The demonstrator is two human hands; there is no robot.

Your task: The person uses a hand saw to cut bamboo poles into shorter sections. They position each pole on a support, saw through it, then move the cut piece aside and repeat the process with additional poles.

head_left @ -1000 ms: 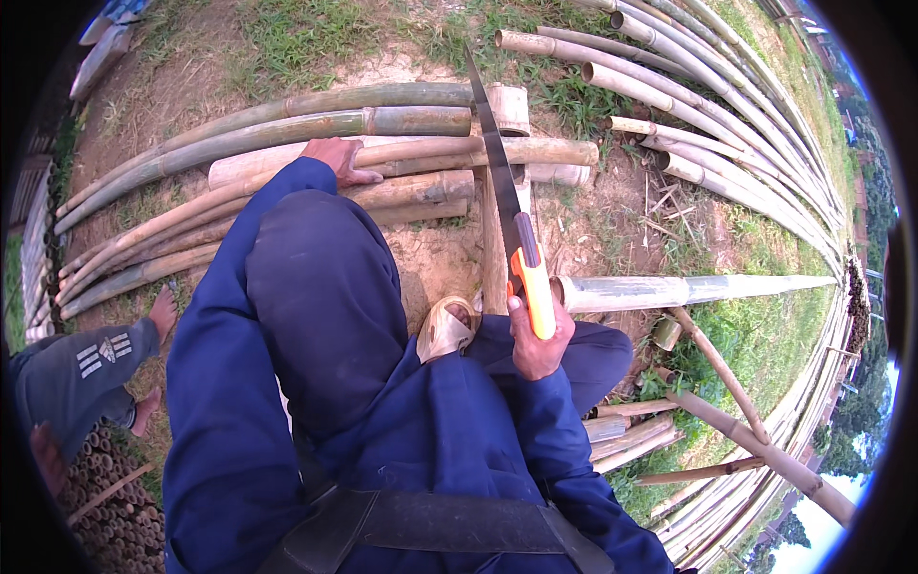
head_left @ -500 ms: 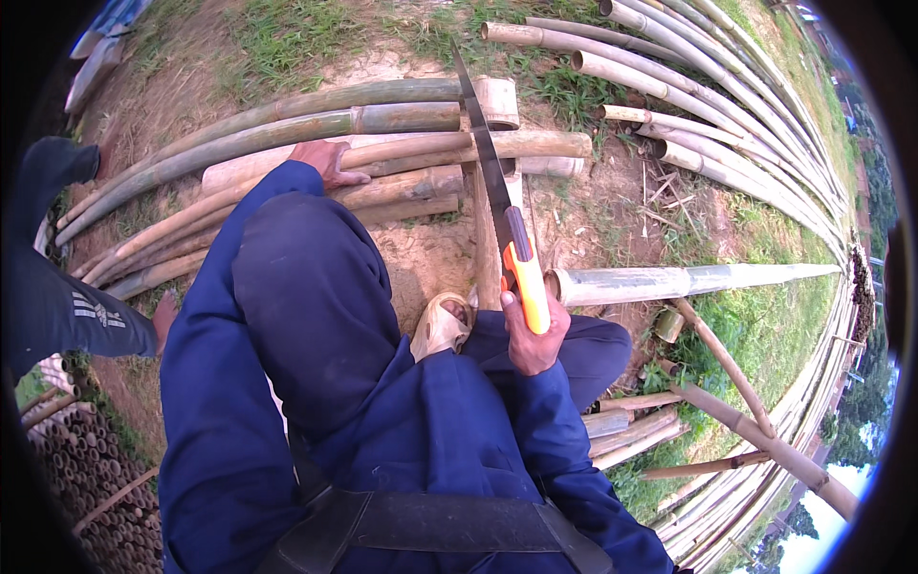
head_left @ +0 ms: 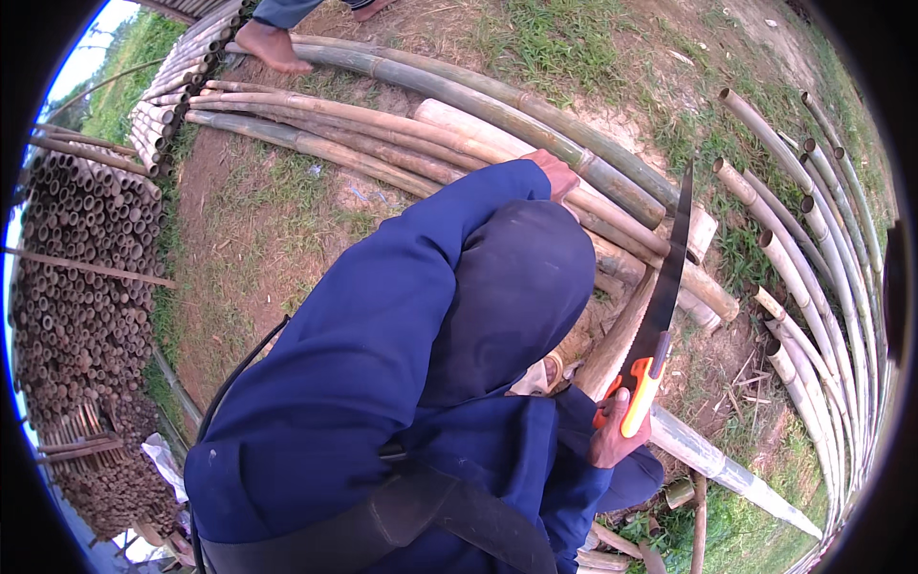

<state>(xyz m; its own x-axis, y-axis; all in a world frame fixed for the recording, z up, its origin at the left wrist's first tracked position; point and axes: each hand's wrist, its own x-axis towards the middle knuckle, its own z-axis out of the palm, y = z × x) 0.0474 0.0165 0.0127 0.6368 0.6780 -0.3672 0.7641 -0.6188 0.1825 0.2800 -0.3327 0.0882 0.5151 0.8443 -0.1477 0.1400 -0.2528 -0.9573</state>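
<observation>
My right hand (head_left: 617, 435) is closed around the orange handle of a handsaw (head_left: 668, 273). The dark, toothed blade points away from me, passing over or beside the cut ends of several bamboo poles; I cannot tell whether it touches them. My left hand (head_left: 555, 175) grips a slender tan bamboo pole (head_left: 612, 212) lying among the others, its fingers partly hidden. Two greener bamboo poles (head_left: 497, 110) run along the far side of that bunch. A wooden beam (head_left: 617, 335) lies under the pole ends, close to my bent knee.
At the right, a fan of long bamboo poles (head_left: 813, 277) lies on the grass. One thick pale pole (head_left: 708, 454) extends from near my right hand. A tall stack of cut bamboo (head_left: 86, 239) stands at the left. Another person's bare foot (head_left: 273, 46) is by the far poles.
The view has swung left, bringing the bamboo stack into fuller sight. My left hand stays on the pole and my right hand still holds the saw. The other person's feet appear farther off.
</observation>
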